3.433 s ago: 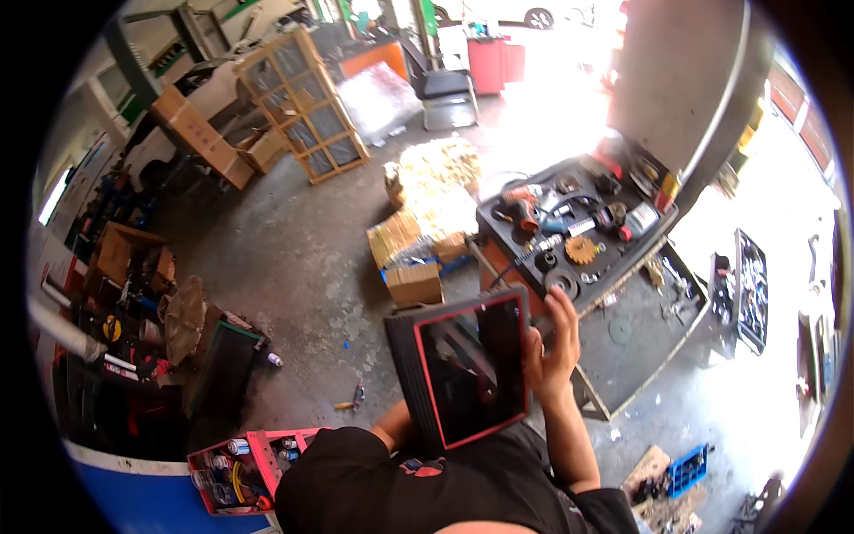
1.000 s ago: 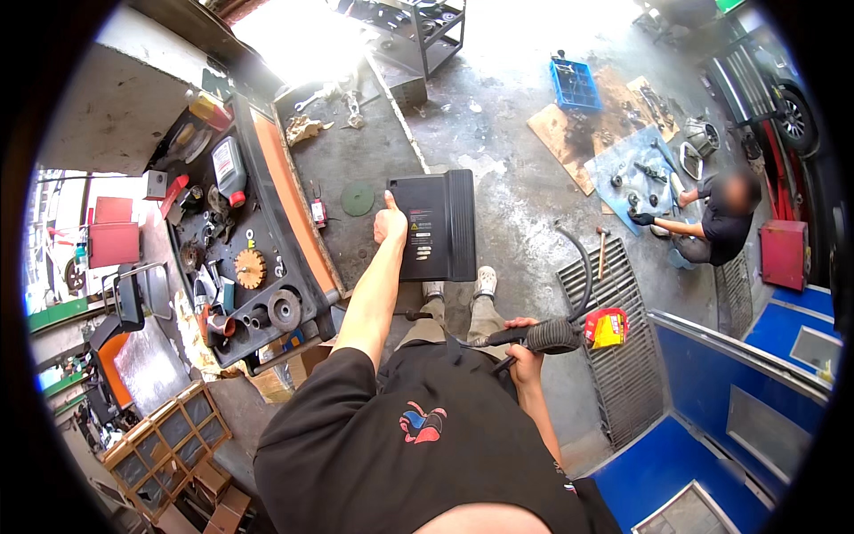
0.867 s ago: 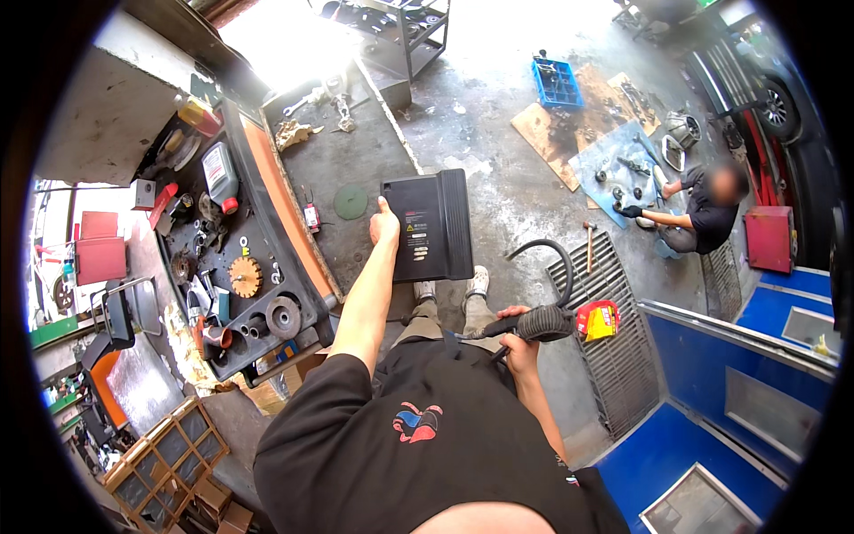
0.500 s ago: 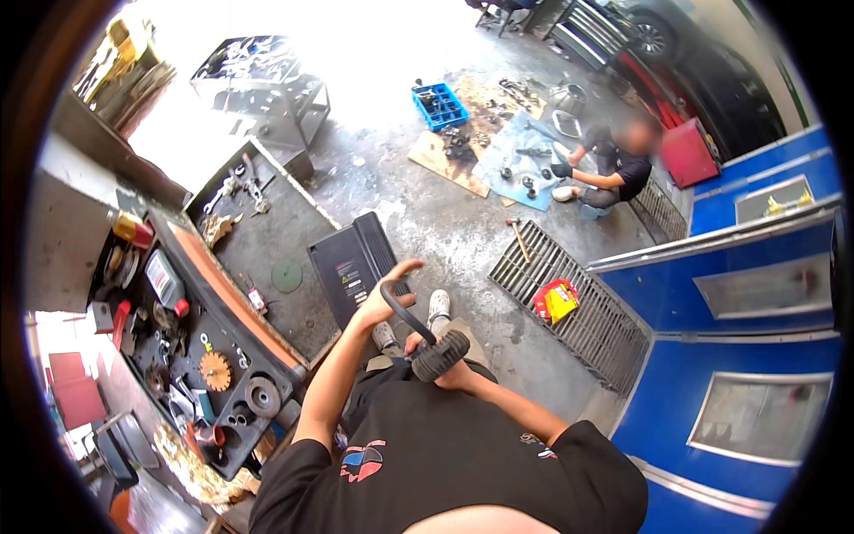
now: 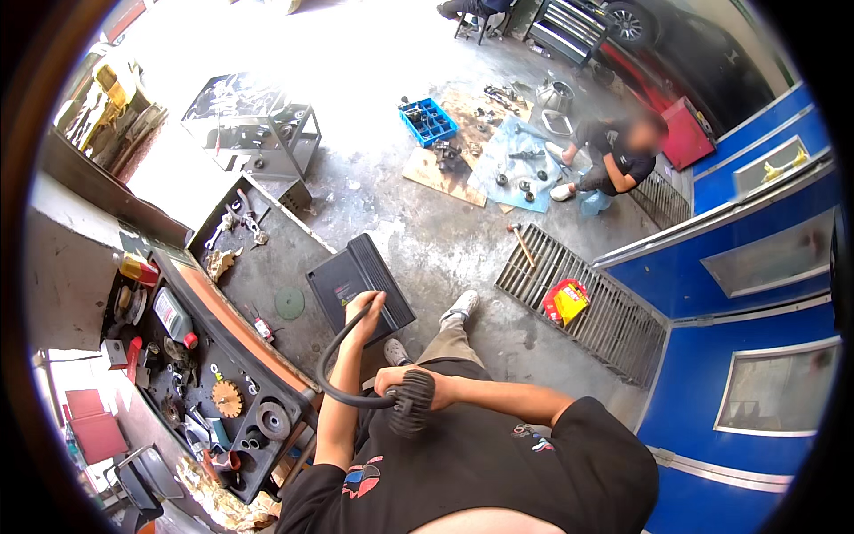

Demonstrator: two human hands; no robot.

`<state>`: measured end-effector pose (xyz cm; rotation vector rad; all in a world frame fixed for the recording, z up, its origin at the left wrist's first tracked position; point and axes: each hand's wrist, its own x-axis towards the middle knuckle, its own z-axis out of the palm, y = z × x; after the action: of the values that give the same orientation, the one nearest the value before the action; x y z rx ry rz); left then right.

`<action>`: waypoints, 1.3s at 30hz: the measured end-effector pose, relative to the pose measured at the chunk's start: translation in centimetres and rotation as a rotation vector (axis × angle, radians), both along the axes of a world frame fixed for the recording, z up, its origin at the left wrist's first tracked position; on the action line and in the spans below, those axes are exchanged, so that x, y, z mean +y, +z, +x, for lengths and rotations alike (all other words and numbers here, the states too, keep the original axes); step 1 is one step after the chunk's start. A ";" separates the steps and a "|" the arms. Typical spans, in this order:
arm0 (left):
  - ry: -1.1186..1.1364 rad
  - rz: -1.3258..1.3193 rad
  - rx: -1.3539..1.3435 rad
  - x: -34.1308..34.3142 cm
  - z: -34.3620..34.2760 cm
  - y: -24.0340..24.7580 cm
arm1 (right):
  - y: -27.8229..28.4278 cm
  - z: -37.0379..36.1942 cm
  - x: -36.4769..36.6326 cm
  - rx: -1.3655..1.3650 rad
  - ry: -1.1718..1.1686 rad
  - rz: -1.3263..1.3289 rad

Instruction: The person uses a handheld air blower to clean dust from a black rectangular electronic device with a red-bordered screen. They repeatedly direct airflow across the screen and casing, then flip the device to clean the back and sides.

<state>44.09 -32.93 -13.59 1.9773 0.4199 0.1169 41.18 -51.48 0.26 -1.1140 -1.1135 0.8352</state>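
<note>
A thick black cable (image 5: 331, 374) bows in a loop between my two hands, close to my shirt front. My left hand (image 5: 363, 319) is closed round its upper end. My right hand (image 5: 436, 390) grips a ribbed black coil (image 5: 411, 405) where the cable's lower end meets it; the coil covers part of that hand. Whether cable and coil are one piece I cannot tell. Just beyond my left hand, a flat black case (image 5: 360, 278) lies at the bench edge.
At left are a metal workbench (image 5: 294, 245) and a black tray (image 5: 209, 356) of tools and parts. A floor grate (image 5: 605, 329) bears a hammer (image 5: 523, 247) and a red-and-yellow package (image 5: 566, 301). Ahead, a person (image 5: 623, 156) crouches by parts on a blue sheet (image 5: 511, 178).
My left fingers, spread before, have closed on the cable. The coil has shifted left and toward my body, and the cable loop now swings out leftward. My right foot has moved to the right.
</note>
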 end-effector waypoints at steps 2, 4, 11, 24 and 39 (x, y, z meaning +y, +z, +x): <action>0.146 -0.100 0.101 1.9 -2.3 -0.5 | -0.2 0.3 0.7 -0.024 0.033 0.004; 0.180 0.022 0.052 3.7 -5.9 -2.5 | 0.2 0.7 1.1 -0.016 0.086 -0.024; 0.343 0.177 0.054 1.2 -10.2 -3.2 | 0.4 0.9 2.4 -0.094 0.180 -0.082; 0.540 0.183 0.054 0.8 -12.0 -6.3 | 0.0 0.5 1.7 -0.096 0.210 -0.091; 0.442 0.238 0.079 -1.0 -13.6 -5.2 | 0.4 0.7 1.2 -0.057 0.211 -0.119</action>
<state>30.45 -33.90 -18.76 2.0951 0.9277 0.3835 41.85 -50.23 0.66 -1.1376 -1.2568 1.0515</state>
